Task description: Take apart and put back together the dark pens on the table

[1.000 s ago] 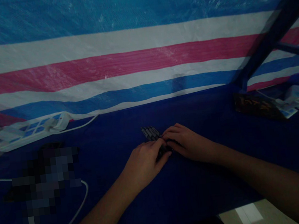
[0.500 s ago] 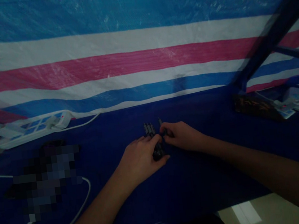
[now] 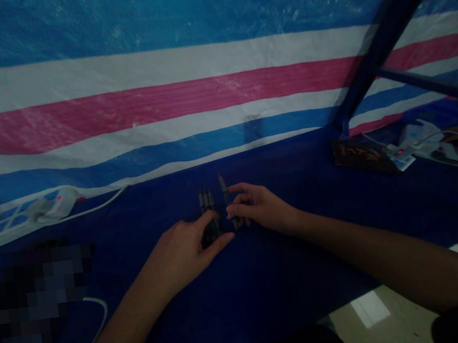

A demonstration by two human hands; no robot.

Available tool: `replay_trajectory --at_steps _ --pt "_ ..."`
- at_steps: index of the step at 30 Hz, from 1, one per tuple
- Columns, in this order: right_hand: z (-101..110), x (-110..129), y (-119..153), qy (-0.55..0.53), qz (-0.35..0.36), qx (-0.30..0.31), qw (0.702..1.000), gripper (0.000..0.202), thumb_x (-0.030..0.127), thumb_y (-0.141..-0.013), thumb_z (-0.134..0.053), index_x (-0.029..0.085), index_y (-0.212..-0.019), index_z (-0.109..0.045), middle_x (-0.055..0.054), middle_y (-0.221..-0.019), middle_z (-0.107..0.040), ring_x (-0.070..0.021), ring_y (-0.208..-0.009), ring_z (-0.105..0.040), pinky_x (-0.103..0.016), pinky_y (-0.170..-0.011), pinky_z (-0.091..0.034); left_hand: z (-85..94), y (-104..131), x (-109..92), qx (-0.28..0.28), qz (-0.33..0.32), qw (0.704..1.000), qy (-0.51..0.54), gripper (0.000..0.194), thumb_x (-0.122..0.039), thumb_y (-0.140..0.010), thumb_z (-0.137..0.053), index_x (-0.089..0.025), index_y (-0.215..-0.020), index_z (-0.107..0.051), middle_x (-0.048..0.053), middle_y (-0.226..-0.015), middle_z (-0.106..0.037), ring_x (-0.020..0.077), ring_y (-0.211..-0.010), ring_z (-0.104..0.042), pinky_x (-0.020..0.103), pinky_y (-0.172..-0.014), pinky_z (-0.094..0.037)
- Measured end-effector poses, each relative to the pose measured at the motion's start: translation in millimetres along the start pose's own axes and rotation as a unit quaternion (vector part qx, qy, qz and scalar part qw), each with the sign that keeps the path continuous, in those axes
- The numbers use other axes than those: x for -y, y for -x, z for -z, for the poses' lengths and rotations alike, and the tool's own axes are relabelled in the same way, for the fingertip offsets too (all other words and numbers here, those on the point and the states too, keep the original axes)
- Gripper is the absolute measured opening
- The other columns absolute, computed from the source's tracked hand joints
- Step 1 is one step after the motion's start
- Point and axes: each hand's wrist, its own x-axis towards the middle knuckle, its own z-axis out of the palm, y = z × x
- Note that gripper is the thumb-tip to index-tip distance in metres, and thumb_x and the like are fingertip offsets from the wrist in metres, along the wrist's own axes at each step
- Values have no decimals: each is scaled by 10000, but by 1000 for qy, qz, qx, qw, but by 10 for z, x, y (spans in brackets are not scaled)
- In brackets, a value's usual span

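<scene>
Several dark pens [image 3: 206,199] lie side by side on the blue table, their tips pointing away from me. Around the near part of this bunch is my left hand [image 3: 186,249], its fingers over the pens and its thumb stretched along the near side; the hand covers part of them. Just to the right, my right hand [image 3: 258,207] pinches a single dark pen [image 3: 224,190] between thumb and fingers. That pen points away from me, a small gap apart from the bunch. Its lower end is partly behind the fingers.
A white power strip [image 3: 21,213] with a plug and cable is at the left back. A blurred-out dark object [image 3: 40,306] lies at the left. To the right are a dark patterned box [image 3: 364,156], cables and a blue metal frame [image 3: 368,79]. Striped sheeting [image 3: 186,99] hangs behind.
The view has swung right, so everything sits further left. My right fingers have opened out somewhat along the single pen, and more of it shows. My left hand stays at the bunch.
</scene>
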Motion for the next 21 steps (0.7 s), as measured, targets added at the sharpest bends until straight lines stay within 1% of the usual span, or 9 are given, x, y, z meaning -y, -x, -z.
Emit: replay_trajectory --at_steps 3,5,7,10,13,15,17,19,21 --pt "-58 12 59 -91 -37 18 995 265 187 -815 -786 187 -984 -581 24 -777 -725 -108 -633 -672 -254 -638 -532 2 9 -69 -54 7 998 30 388 -541 -1048 -449 -258 -1177 -682 -14 -672 -692 210 -602 -683 283 -544 -408" --pt "-107 26 101 -144 -58 24 988 272 171 -801 -805 191 -940 -572 3 -827 -747 -125 -750 -722 -249 -706 -546 -37 18 -116 -86 6 996 35 381 -561 -1007 -533 -243 -1164 -671 -25 -645 -662 209 -599 -670 279 -535 -402" --pt "-158 45 140 -173 -69 22 982 289 181 -809 -813 199 -954 -563 -14 -885 -762 -135 -816 -735 -253 -740 -547 -97 21 -158 -116 4 992 50 394 -558 -950 -623 -223 -1154 -653 -26 -662 -654 201 -595 -662 274 -526 -408" --pt "-212 70 173 -169 -67 3 983 275 224 -841 -808 197 -970 -567 -13 -891 -754 -128 -824 -721 -278 -837 -545 -172 10 -204 -153 16 984 85 299 -429 -938 -648 -216 -1148 -636 -8 -773 -700 184 -627 -674 276 -559 -461" --pt "-203 85 153 -113 -47 -9 992 260 281 -840 -825 187 -942 -604 -5 -866 -739 -131 -823 -698 -299 -896 -529 -190 -9 -224 -165 12 982 89 178 -312 -975 -575 -225 -1110 -652 23 -923 -737 184 -698 -700 298 -621 -505" --pt "-154 97 112 -59 -29 -2 998 238 327 -841 -826 182 -907 -650 -4 -828 -731 -141 -799 -686 -300 -847 -530 -181 -19 -227 -160 9 983 93 187 -286 -1020 -504 -219 -1112 -652 32 -936 -740 183 -701 -703 306 -633 -512" --pt "-77 116 60 -5 -13 8 1000 233 381 -863 -802 176 -854 -690 -17 -790 -731 -148 -771 -683 -288 -765 -520 -169 -27 -222 -154 13 984 91 219 -287 -1054 -451 -202 -1128 -639 36 -891 -735 190 -693 -704 313 -630 -512" --pt "10 140 13 22 16 -14 1000 327 468 -898 -749 172 -774 -686 -21 -735 -712 -130 -683 -642 -271 -688 -487 -157 -33 -211 -149 9 985 84 243 -294 -1072 -417 -186 -1141 -623 43 -867 -729 201 -709 -707 322 -642 -520" --pt "88 162 -18 3 15 -28 1000 468 566 -916 -683 184 -653 -620 5 -598 -627 -116 -571 -567 -270 -618 -445 -149 -37 -192 -140 -10 987 81 263 -309 -1086 -394 -185 -1132 -621 48 -876 -724 205 -741 -708 331 -676 -537"
